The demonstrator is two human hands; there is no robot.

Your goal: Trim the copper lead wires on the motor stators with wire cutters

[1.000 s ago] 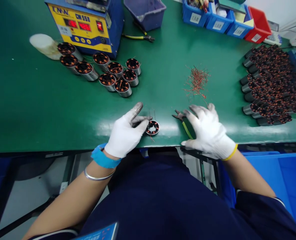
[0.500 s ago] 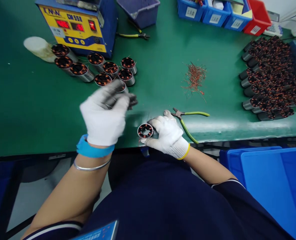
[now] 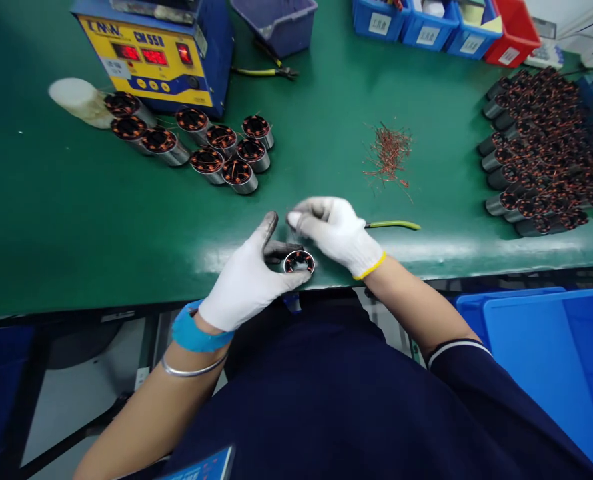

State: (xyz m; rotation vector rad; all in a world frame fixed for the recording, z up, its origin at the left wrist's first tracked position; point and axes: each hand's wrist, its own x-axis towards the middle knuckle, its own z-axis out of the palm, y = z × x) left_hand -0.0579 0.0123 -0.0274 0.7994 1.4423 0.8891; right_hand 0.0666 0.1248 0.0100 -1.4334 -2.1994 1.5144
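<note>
Through the head camera, I had the round, silver-rimmed metal cylinder with dark and copper windings inside near the green tabletop's near edge, open end up, its long axis roughly upright. It lay right of the white-gloved left hand, the nearer one, which held it lightly in a part-open grip: thumb along the near rim, a dark-tipped finger against the far side, another raised clear. The white-gloved right hand was just beyond and to the right, fingers curled; blur kept me from telling whether the tips were closed or pinched anything. Just right of that hand, a green plier handle showed. Farther out lay loose copper wire clippings, with similar wound cylinders grouped far left and more massed at right.
</note>
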